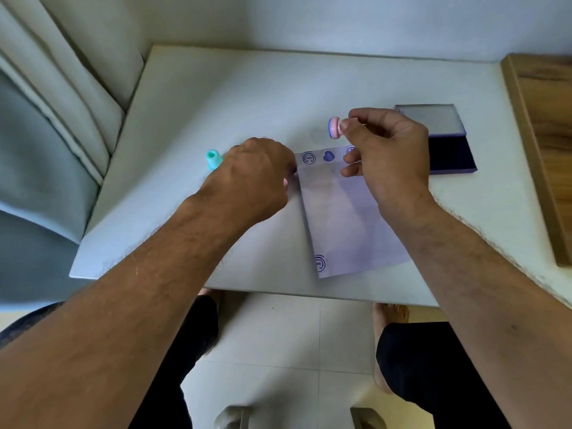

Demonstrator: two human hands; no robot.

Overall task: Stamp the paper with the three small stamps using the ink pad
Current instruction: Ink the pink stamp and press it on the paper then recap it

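Hands divide the work: the left hand [257, 178] presses closed on the paper's [346, 212] left edge to steady it, while the right hand [387, 156] pinches a pink stamp [335, 127] above the paper's top edge, its inked face turned sideways, ink pad [445, 150] open just right of the paper.

Far half of the table [247, 88] lies bare; ink pad [445, 144] blocks the right, teal stamp [213, 158] the left.
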